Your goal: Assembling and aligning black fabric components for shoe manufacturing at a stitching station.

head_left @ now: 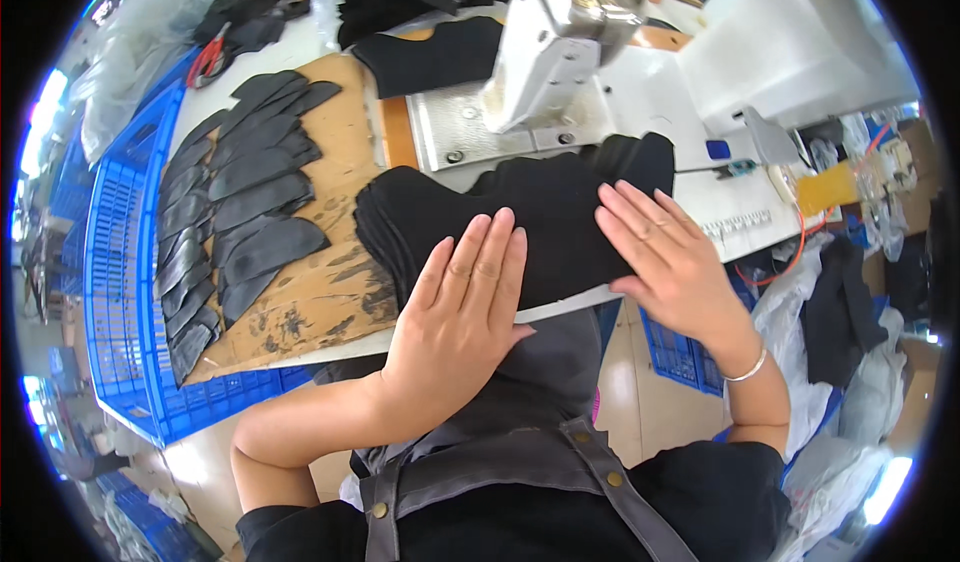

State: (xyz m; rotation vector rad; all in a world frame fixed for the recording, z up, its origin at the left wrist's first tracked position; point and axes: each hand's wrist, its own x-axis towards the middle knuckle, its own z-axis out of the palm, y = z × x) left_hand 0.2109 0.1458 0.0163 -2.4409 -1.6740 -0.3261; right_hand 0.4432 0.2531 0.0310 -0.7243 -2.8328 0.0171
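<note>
White table (640, 87) | brown board (340, 152) (smudged black) | black fabric stack (560, 212) | sewing machine (545, 67)

A white work table (645, 87) spreads from ten o'clock round to three, its bare surface plainest between one and two; a blue plastic crate (125, 262) stands beside it at nine o'clock; pale tiled floor (622, 372) shows near four o'clock, with another stretch at eight catching a bright sheen. Glaring white light (48, 107) enters the rim near ten o'clock, window or lamp I cannot tell; a second glare sits at four; clear plastic bags (795, 312) and a cardboard box (920, 362) crowd the side between three and four.
</note>
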